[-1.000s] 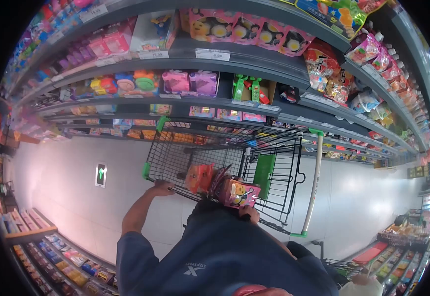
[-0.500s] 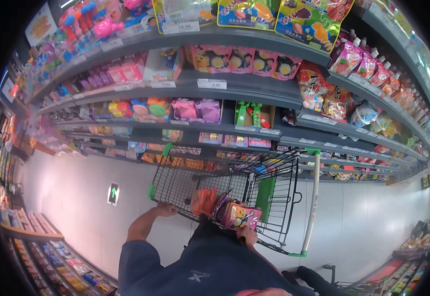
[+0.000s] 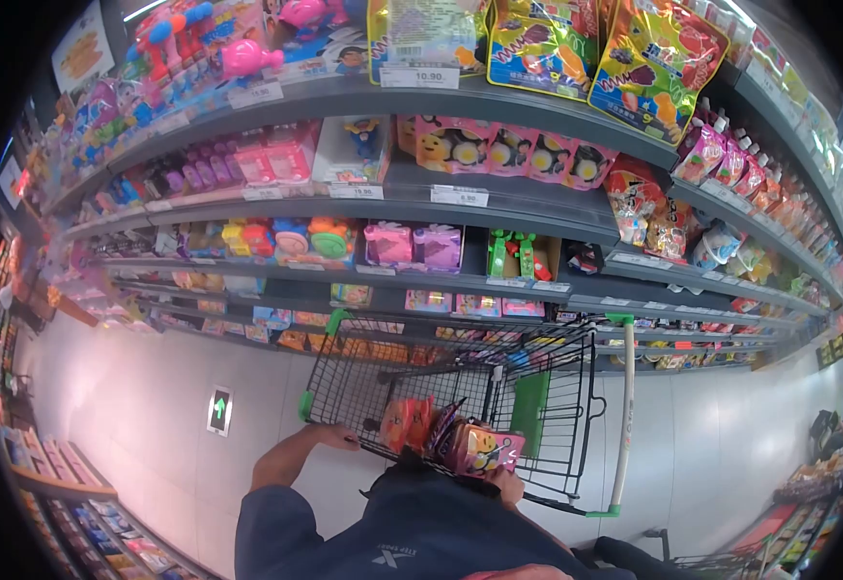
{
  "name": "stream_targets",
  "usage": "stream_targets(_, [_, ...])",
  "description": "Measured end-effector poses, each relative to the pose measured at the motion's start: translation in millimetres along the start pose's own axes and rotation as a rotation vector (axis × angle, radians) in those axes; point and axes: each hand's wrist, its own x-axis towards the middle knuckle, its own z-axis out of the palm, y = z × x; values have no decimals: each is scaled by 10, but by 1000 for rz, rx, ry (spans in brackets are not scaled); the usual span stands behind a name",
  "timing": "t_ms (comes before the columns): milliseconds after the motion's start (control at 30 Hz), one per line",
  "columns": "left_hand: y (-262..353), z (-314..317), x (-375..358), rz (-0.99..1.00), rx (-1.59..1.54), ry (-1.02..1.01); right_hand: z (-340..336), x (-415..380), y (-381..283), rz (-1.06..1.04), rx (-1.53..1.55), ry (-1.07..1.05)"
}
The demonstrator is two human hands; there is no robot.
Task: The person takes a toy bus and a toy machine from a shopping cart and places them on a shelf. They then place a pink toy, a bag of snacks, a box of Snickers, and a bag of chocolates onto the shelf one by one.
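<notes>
A black wire shopping cart (image 3: 564,474) with green corner pieces stands across in front of me. My left hand (image 3: 332,437) is at its near left rim, fingers bent over the wire. At the near side of the basket my right hand (image 3: 509,485) holds the lower edge of a pink snack pouch (image 3: 491,452) printed with a yellow face and a fried egg; the fingers are partly hidden. Beside that pouch are a dark purple packet (image 3: 445,425) and a red-orange bag (image 3: 407,423) in the basket. My dark shirt covers part of the near rim.
Shelves of sweets and toys rise beyond the cart, with pink pouches (image 3: 528,155) of the same look and a large yellow bag (image 3: 658,72) higher up. A green arrow sign (image 3: 219,410) is set in the floor at left. Lower racks (image 3: 112,532) stand near left.
The whole view has tilted up a little, so shelves and cart sit lower in it. The pink pouch and my right hand have shifted slightly rightward. My left hand stays at the rim.
</notes>
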Motion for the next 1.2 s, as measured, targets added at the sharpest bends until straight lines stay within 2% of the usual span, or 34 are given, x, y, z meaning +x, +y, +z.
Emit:
stream_targets(167, [-266, -32, 107, 121, -27, 13, 337, 114, 101, -57, -49, 25])
stream_targets(267, [-297, -112, 71, 56, 13, 89, 450, 124, 46, -65, -81, 46])
stream_targets(367, [-331, -155, 73, 96, -31, 141, 295, 111, -132, -31, -74, 1])
stream_targets(467, [-172, -229, -139, 34, 18, 103, 38, -61, -351, 112, -10, 27])
stream_targets(567, [-180, -220, -133, 81, 13, 140, 60, -51, -374, 136, -42, 24])
stream_targets(633, [-218, -252, -121, 257, -80, 125, 68, -40, -347, 122, -59, 7])
stream_targets(667, [-186, -243, -110, 260, -77, 111, 51, -50, -361, 100, -70, -7])
stream_targets(733, [-121, -262, -67, -40, 21, 172, 39, -36, -360, 78, -120, -47])
stream_targets(767, [-151, -205, -31, -35, 32, 161, 34, -28, -375, 41, -173, -80])
stream_targets(833, [-155, -89, 61, -19, 49, 487, 51, -5, -387, 131, -106, -67])
stream_targets(933, [-193, -57, 102, -21, 102, 582, 122, 16, -297, 94, -87, -39])
stream_targets(1067, [-180, -95, 99, -60, 60, 554, 125, 25, -315, 85, -107, -19])
stream_targets(1200, [-62, -157, 14, -145, -3, 634, 160, 51, -297, 86, -134, -18])
